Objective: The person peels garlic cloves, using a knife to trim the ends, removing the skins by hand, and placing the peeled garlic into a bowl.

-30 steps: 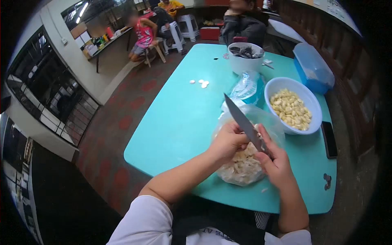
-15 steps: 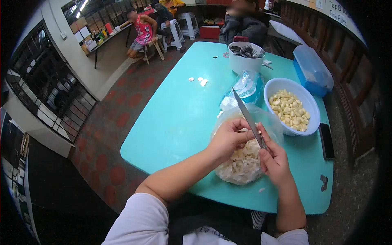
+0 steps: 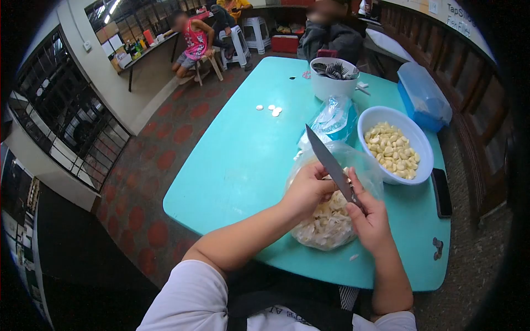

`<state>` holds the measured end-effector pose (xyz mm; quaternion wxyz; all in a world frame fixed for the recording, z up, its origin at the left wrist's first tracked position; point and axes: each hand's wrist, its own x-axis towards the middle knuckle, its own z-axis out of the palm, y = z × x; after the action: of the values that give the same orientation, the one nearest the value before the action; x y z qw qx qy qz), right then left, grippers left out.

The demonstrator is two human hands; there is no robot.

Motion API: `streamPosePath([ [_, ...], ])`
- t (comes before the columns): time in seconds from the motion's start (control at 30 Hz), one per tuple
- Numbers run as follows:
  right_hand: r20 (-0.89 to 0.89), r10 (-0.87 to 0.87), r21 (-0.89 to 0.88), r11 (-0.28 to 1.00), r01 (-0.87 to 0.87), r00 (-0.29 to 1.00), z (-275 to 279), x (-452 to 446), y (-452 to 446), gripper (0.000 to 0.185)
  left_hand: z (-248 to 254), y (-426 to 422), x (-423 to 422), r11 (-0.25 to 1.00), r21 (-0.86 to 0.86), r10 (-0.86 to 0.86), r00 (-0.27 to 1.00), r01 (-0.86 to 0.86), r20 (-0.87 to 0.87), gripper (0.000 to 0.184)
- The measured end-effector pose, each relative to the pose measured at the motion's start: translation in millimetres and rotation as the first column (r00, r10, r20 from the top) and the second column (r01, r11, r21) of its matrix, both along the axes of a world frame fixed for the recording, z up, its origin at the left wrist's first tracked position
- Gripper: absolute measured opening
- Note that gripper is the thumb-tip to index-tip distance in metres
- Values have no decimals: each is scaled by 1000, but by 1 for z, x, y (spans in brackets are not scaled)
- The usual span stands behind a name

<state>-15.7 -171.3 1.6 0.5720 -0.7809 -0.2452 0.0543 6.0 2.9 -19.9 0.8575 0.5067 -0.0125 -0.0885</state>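
A knife (image 3: 327, 157) is gripped in my right hand (image 3: 372, 220), its broad blade slanting up and to the left. Close to the blade, my left hand (image 3: 309, 188) is closed in a pinch; what its fingertips hold is hidden behind the blade. Both hands are over an open clear plastic bag (image 3: 369, 160), which contains pale papery garlic skins (image 3: 326, 227). To the right of the bag, a light blue bowl (image 3: 423, 144) holds many peeled garlic cloves (image 3: 393, 149).
The turquoise table (image 3: 221, 171) also bears a white tub (image 3: 331, 88) of dark cutlery, a blue-and-clear plastic pack (image 3: 337, 118), a blue lidded box (image 3: 422, 99), a phone (image 3: 441, 193) and several coins (image 3: 272, 109). People sit beyond, one in a pink top (image 3: 197, 41).
The knife has turned so more of its flat side shows, and its tip has shifted left and slightly down. Both hands stay in nearly the same place.
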Motion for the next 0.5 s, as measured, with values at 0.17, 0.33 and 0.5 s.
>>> streamPosePath([
  [0.17,73,-20,-42,999,23,997,0,1,0,54,-2,-2,1,999,-33,14,1000,-14,-1,17],
  [0.33,-8,-10,26,1000,11,1000,-4,2,0,50,-1,0,0,999,-49,-16,1000,17,25,13],
  [0.5,-290,110,231,972,-42,951,-2,6,-7,47,-4,0,3,999,-31,-36,999,36,-5,15],
])
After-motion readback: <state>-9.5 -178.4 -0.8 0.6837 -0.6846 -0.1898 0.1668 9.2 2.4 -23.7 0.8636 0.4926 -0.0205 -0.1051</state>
